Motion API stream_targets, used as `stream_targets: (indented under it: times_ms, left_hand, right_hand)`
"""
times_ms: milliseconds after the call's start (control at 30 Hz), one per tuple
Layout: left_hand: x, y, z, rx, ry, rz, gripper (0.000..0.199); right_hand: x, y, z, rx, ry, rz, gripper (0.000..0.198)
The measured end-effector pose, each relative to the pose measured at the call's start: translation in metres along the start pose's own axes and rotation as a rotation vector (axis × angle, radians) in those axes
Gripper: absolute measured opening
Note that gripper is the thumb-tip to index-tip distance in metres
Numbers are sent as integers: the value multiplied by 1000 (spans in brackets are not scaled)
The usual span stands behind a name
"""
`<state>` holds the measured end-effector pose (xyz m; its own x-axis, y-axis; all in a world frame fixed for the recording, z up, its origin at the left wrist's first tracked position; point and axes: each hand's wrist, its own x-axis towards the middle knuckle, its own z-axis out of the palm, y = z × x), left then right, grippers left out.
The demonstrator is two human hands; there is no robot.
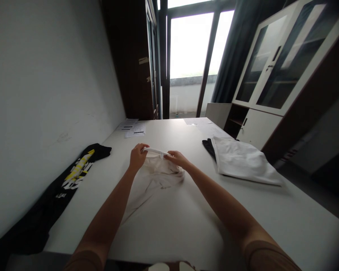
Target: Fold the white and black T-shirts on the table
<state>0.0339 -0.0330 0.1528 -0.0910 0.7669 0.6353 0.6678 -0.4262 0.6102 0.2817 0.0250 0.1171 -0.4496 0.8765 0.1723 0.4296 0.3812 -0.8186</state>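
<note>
head view: white garment spans left hand to right hand.

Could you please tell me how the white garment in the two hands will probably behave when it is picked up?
The garment would probably hang floppy, since its cloth bunches in soft folds near the held edge. It is likely light, as the fabric looks thin.

Handled garment: middle of the table
Left hand, right hand: over the table's middle
Printed garment: along the table's left edge
Folded garments: on the table's right side
Papers: on the table's far corners
Window: behind the table
Glass-door cabinet: beyond the table's right edge
Wall: left of the table
</note>
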Motion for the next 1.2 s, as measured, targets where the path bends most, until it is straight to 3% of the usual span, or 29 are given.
stream_targets:
  times_ms: [133,200,333,433,533,667,733,833,967,1100,1200]
  left_hand:
    - [2,-5,-4,83,14,21,20]
    - [2,-5,-5,111,21,34,23]
    - [3,-4,-8,176,48,61,32]
    - [5,-4,-10,205,61,59,35]
    - [6,-2,-12,172,13,30,34]
    - [8,7,-14,47,-58,-108,19]
    - [8,12,-16,-67,-147,-175,14]
    - [6,20,-20,-249,-379,-227,13]
    - [1,25,-24,-234,-647,-164,22]
    - [-4,27,-26,-217,-820,-69,15]
    - [-7,31,-23,-249,-861,-32,16]
  right_hand:
    - [-2,-10,-5,304,76,34,36]
    - [-1,-12,-8,350,157,18,28]
    - [1,-13,-18,173,407,-43,13]
    - [-1,-16,-27,56,559,-63,15]
    - [-5,-23,-33,59,595,-71,22]
    - [-10,-34,-37,93,573,-94,24]
    - [-12,-38,-38,91,511,-110,26]
    - [-13,-41,-40,86,454,-136,27]
    - [-14,-43,-46,51,477,-166,26]
    - [-14,-43,-53,-26,532,-150,26]
    - [-16,-45,-55,-57,508,-136,24]
